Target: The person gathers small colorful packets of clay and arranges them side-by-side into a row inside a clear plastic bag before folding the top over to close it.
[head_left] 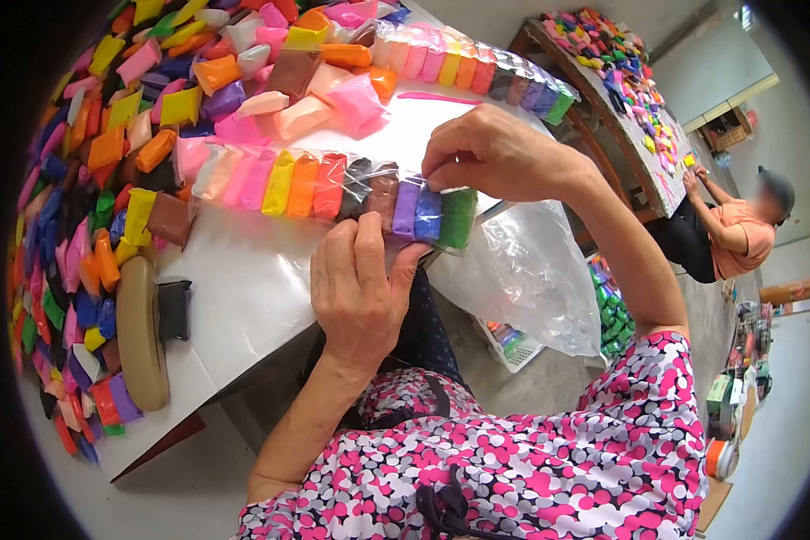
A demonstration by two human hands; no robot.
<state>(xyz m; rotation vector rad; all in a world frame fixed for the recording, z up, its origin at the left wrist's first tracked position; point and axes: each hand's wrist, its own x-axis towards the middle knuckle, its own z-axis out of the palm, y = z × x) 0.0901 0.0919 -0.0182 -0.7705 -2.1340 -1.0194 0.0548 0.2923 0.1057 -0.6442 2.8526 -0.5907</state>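
Observation:
A clear plastic sleeve holds a row of colored packets (304,184), running from pink at the left to green at the right, on the white tabletop (234,297). My left hand (360,292) rests on the row's near edge, fingertips on the black and brown packets and thumb by the blue one. At the row's right end, my right hand (495,155) is closed, thumb and fingers pinched at the sleeve beside the blue and green packets. Whatever lies between those fingertips is too small to make out. Beyond it lies a second wrapped row (463,67).
Loose colored packets (180,106) are heaped at the left and back. A tan stapler-like object (142,333) and a black packet (174,310) lie at the left. A clear plastic bag (535,270) hangs off the right edge. Another person (738,225) sits at a far table.

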